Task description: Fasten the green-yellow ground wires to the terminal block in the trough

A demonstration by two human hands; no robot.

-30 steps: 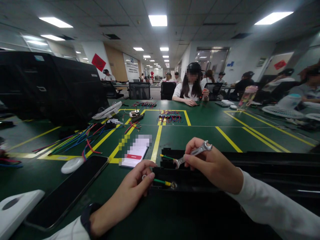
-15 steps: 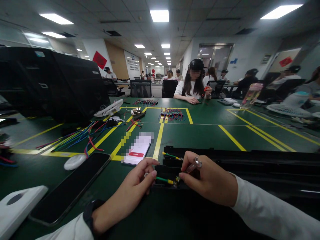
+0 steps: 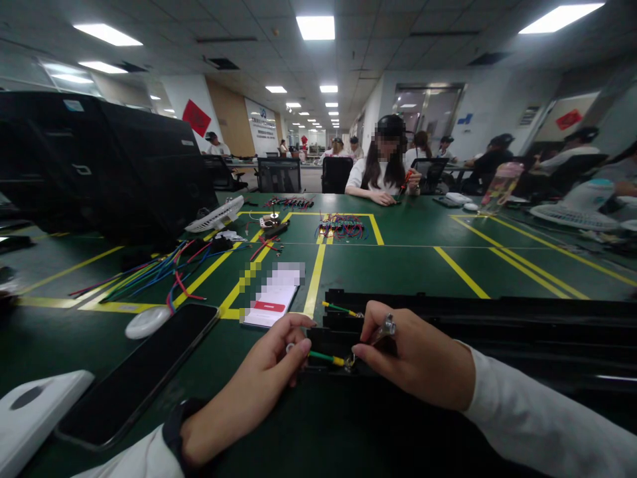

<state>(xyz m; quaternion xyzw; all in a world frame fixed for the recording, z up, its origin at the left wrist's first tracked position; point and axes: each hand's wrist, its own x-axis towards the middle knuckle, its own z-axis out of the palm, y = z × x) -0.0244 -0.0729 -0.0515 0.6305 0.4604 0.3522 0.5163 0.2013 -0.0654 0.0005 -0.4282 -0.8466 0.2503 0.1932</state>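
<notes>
Here the wrench (image 3: pixel 379 333) sits in the right hand (image 3: pixel 418 358) grip.

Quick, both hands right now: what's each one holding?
Left hand: closed, fingers pinching the green-yellow wire at the black rail.
Right hand: closed on the small wrench, its head down at the wire's end.

Your right hand (image 3: pixel 418 362) holds a bright, polished metal spanner (image 3: pixel 381 334) over a matt black plastic rail (image 3: pixel 497 332), beside a glossy plastic-sheathed green-yellow wire (image 3: pixel 323 358), a glassy black phone (image 3: pixel 139 375) and the smooth, matt green bench (image 3: pixel 398 265).
</notes>
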